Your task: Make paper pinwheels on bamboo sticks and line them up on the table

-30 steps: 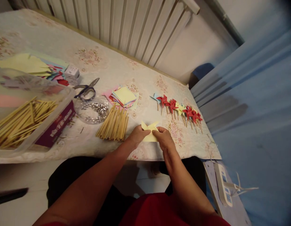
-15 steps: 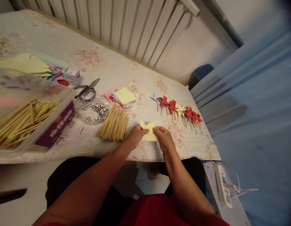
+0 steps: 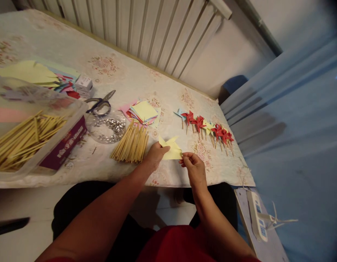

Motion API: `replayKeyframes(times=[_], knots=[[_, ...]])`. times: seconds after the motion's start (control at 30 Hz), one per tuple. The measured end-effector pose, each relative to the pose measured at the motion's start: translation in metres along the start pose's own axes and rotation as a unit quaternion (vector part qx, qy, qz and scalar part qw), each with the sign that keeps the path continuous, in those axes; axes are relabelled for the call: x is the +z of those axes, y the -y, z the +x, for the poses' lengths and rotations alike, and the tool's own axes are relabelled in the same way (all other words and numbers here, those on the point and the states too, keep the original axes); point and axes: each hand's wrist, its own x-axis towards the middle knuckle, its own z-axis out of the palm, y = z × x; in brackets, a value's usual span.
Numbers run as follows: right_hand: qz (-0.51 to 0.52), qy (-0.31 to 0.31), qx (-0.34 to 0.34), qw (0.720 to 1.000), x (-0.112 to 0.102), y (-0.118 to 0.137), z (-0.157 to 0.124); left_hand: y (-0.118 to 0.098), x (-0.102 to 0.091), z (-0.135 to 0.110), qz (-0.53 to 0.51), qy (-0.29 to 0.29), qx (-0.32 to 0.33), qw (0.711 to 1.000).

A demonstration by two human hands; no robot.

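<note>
Paper (image 3: pixel 172 153), pale yellow with pointed flaps, sits over the near side of the tabletop (image 3: pixel 141 83) in the head view, and our left grip (image 3: pixel 156 154) hides its left end. We cannot see the fingers beneath it. A clear box (image 3: pixel 66 145) is cut off at the left edge, as are the colored sheets (image 3: pixel 26 71) behind it. The small metallic pieces (image 3: pixel 113 126) in the plastic bag (image 3: pixel 94 136) blur together, and the farthest pinwheels (image 3: pixel 199 123) overlap.

Our left grip is closed on the paper, thumb on top. Our right grip (image 3: pixel 194 164) is narrow, thumb and forefinger drawn together at the paper's right corner; we cannot tell whether they pinch it or something small.

We count one pair of scissors (image 3: pixel 103 100), one bag, one stack of paper squares (image 3: pixel 145 110) and one power strip (image 3: pixel 258 218) beside the tabletop. Of the pinwheels we make out at least six, one of them blue. The bundled sticks (image 3: pixel 132 145) and the loose sticks (image 3: pixel 23 142) inside the box are too crowded to count.
</note>
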Motion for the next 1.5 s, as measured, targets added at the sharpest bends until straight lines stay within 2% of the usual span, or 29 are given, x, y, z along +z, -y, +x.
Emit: replayKeyframes(times=[0.3, 0.6, 0.9, 1.2, 1.5], knots=[[-0.007, 0.037, -0.027, 0.999, 0.010, 0.005, -0.002, -0.004, 0.002, -0.002, -0.013, 0.025, 0.012, 1.000], [-0.019, 0.057, -0.031, 0.998, 0.020, 0.007, 0.000, 0.000, 0.000, -0.001, 0.010, 0.014, 0.002, 1.000], [-0.036, 0.021, -0.011, 0.999, 0.027, 0.007, 0.005, -0.005, 0.003, -0.006, 0.015, 0.064, 0.007, 0.998], [-0.081, -0.021, -0.005, 0.996, 0.030, 0.007, 0.009, -0.005, 0.004, -0.006, 0.008, 0.055, 0.001, 0.998], [-0.092, -0.032, -0.004, 0.995, 0.031, 0.003, 0.011, -0.005, 0.005, -0.007, 0.016, 0.045, -0.010, 0.999]])
